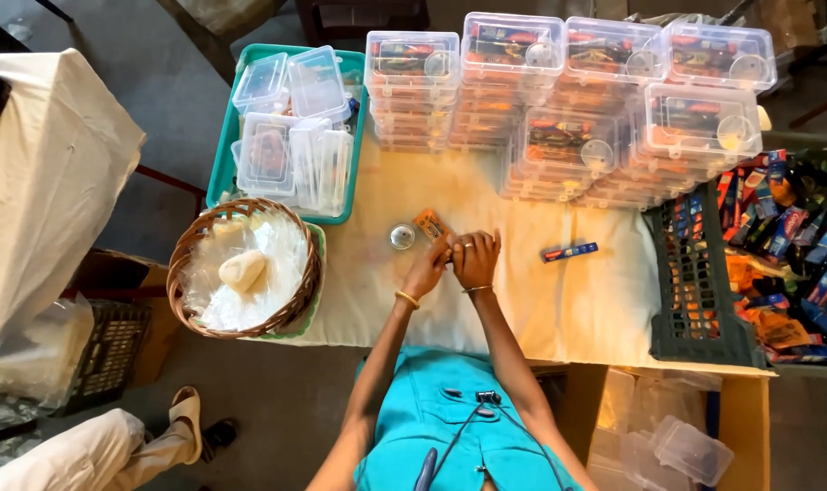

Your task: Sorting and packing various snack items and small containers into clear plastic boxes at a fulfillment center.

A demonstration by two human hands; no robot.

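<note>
Hands: L + R together | orange packet touching L | round tin nr

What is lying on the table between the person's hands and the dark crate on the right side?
In the head view, only a small blue packet lies on the cloth-covered table between the right hand and the dark crate. The rest is bare cloth.

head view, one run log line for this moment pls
hands: left hand and right hand together over table | near: orange packet, round tin | right: blue pack
</note>
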